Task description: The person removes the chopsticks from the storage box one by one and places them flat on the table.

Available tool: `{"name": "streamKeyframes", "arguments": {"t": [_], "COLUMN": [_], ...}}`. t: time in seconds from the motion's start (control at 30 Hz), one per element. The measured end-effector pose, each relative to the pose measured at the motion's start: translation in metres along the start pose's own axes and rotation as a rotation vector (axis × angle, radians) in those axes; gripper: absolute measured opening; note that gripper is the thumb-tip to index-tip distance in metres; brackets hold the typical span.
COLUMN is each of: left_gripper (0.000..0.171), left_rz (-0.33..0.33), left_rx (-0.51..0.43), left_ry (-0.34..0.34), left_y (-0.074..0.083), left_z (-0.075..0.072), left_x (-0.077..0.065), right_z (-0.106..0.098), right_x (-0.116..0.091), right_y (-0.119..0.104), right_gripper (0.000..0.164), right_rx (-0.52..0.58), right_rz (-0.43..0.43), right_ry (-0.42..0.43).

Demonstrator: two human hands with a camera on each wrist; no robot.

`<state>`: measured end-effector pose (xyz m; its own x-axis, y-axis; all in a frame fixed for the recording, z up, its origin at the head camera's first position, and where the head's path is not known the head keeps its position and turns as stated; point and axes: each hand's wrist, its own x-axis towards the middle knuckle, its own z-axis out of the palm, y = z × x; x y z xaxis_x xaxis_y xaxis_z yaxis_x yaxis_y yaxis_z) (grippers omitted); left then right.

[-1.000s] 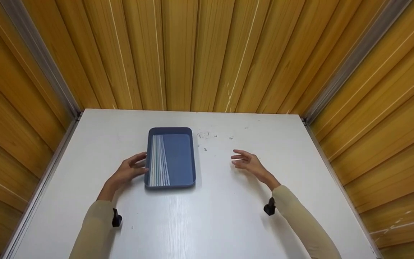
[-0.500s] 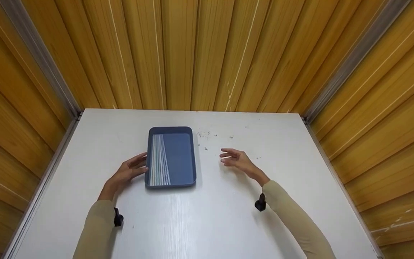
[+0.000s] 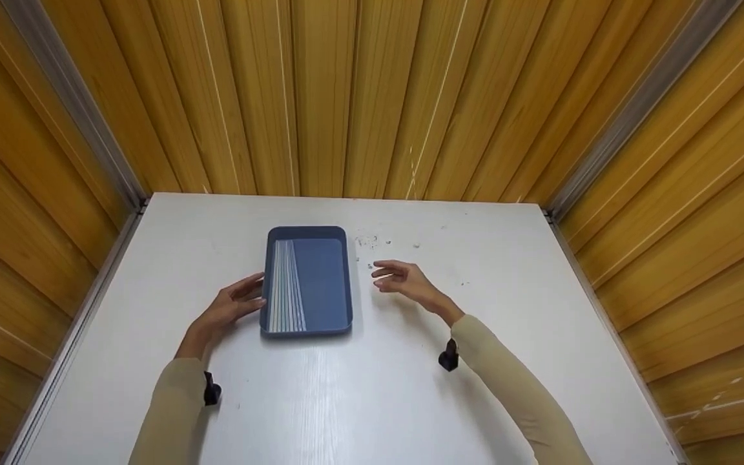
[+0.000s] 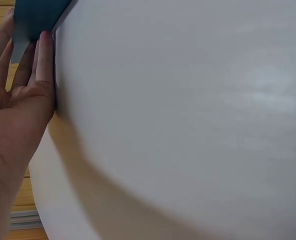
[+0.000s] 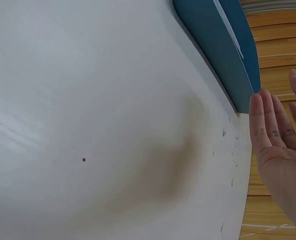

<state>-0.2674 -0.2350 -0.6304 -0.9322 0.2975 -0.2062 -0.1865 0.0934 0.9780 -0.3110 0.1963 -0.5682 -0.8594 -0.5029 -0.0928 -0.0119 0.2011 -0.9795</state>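
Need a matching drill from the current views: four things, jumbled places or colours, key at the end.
Things
1. Tray
2. Right hand
3. Table
4. Left hand

Place or colour (sides as in the head view)
A. At the tray's left side
B. White, underneath the tray
C. Blue, with pale stripes
D. Right of the tray, apart from it

Pairs: 1-C, 2-D, 3-B, 4-A

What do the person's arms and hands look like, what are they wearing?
The left hand and right hand wear no gloves. The left sleeve and right sleeve are long, plain and beige. A black wrist camera sticks out beside each cuff.
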Motion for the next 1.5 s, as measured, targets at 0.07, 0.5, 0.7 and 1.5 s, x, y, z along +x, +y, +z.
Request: {"name": "streamKeyframes", "arguments": {"t": [0.07, 0.5, 0.7, 1.5], "left_gripper": [0.078, 0.078, 0.077, 0.076], "left_rz": [0.009, -0.014, 0.0, 0.021], "left_rx": [-0.012, -0.044, -0.018, -0.016], "left_ry": [-0.011, -0.009, 0.0, 0.007], "left_y": [0.001, 0.004, 0.002, 0.004], "left_z": [-0.001, -0.002, -0.005, 0.003], "left_x": [0.0, 0.0, -0.003, 0.0], "right_z": [0.005, 0.048, 0.077, 0.14], "right_x": [0.005, 0.042, 0.056, 0.079], "right_y": [-0.004, -0.022, -0.029, -0.007], "right_gripper": [0.056, 0.052, 0.047, 0.038], "right_rx": [0.005, 0.011, -0.012, -0.08], "right_rz": [-0.001, 0.016, 0.04, 0.083], "right_ry": [-0.015, -0.074, -0.06, 0.094]}}
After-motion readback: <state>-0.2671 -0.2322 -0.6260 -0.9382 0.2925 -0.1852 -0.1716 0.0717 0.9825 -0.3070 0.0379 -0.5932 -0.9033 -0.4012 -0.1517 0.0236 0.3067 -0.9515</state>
